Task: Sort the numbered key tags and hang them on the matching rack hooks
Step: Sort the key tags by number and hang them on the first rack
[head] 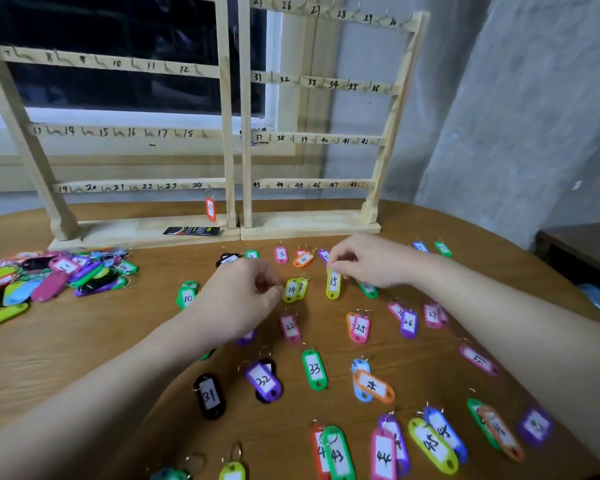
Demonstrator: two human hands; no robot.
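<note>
Key tags lie sorted in rows across the brown table (84, 341), below two wooden racks (227, 133) with numbered hooks; one orange tag (210, 209) hangs under hook 24. An unsorted heap of tags (49, 275) sits far left. The right hand (371, 261) pinches the ring end of the yellow tag 15 (333, 284) with curled fingers. The left hand (243, 299), fingers curled, touches the yellow tag 14 (291, 290) at its edge.
</note>
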